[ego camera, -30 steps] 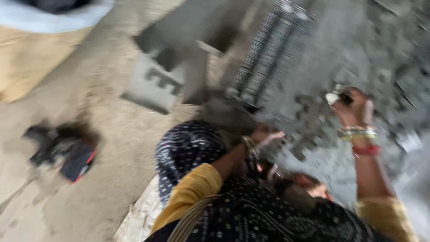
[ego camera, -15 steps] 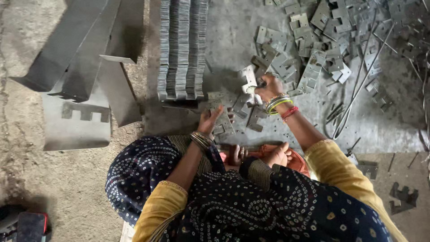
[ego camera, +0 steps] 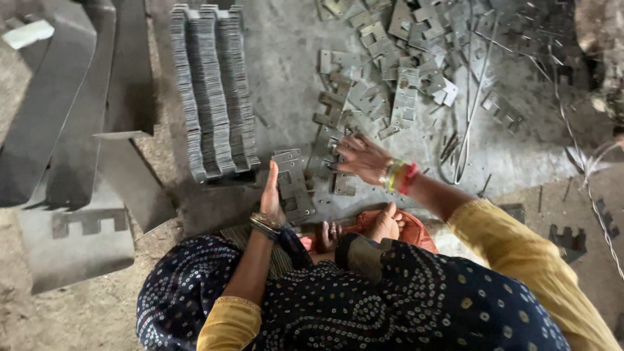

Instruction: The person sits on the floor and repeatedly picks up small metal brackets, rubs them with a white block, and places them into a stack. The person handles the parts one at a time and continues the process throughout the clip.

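My left hand [ego camera: 272, 195] steadies a small plate stack [ego camera: 294, 185] on the floor [ego camera: 286, 71]; my right hand [ego camera: 361, 158], fingers spread, presses on loose plates [ego camera: 335, 140].

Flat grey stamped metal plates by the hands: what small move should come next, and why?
Probably the right hand closes on a loose flat grey stamped metal plate under its spread fingers and slides it to the small plate stack that the left hand steadies.

**What we cannot see well**

The left hand [ego camera: 272, 195] covers the edge of the small stack of metal plates [ego camera: 294, 185]. The right hand [ego camera: 361, 158] hides the plates under it. The long row of plates [ego camera: 211, 91] is cut off at the top. The far pile [ego camera: 416, 58] is too jumbled to count.
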